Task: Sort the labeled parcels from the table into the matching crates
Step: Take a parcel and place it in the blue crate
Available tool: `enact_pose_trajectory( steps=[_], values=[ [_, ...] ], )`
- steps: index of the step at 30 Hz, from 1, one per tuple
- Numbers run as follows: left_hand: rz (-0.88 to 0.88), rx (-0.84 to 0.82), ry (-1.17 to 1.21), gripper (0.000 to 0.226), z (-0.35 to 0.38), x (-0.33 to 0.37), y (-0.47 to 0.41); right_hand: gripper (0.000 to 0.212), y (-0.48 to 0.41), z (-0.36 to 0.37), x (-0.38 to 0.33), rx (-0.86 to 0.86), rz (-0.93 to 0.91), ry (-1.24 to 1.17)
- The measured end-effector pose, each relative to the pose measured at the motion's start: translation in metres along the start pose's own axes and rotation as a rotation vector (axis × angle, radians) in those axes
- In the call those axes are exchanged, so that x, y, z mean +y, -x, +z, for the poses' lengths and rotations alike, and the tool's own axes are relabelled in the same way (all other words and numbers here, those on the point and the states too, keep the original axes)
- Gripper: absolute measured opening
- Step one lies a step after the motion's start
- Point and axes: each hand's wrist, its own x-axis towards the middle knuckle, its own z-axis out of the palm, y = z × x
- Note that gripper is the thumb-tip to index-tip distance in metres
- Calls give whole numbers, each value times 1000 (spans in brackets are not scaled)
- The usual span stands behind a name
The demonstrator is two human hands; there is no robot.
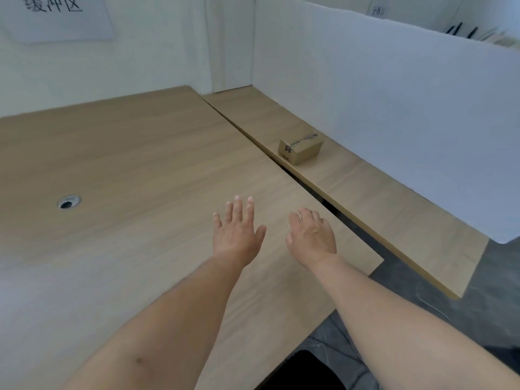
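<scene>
One small brown cardboard parcel (301,147) with a dark mark on its top lies on the narrow wooden table (380,192) at the right, close to that table's left edge. My left hand (237,230) hovers over the wide wooden table (126,170), fingers straight and spread, holding nothing. My right hand (311,235) is beside it, fingers relaxed and slightly bent down, also holding nothing. Both hands are well short of the parcel. No crate is in view.
A white partition board (408,102) stands along the far side of the narrow table. A dark gap (332,205) separates the two tables. A round cable hole (69,202) sits in the wide table at the left. A paper sign (59,15) hangs on the wall.
</scene>
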Motion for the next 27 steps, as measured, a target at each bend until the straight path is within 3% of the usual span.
enact_pose_trajectory(
  steps=[12, 27],
  values=[
    [-142, -5, 17, 69, 6, 30, -114, 32, -135, 20, 50, 6, -164, -3],
    [-276, -68, 215, 70, 18, 123, -305, 53, -351, 54, 204, -39, -18, -117]
  ],
)
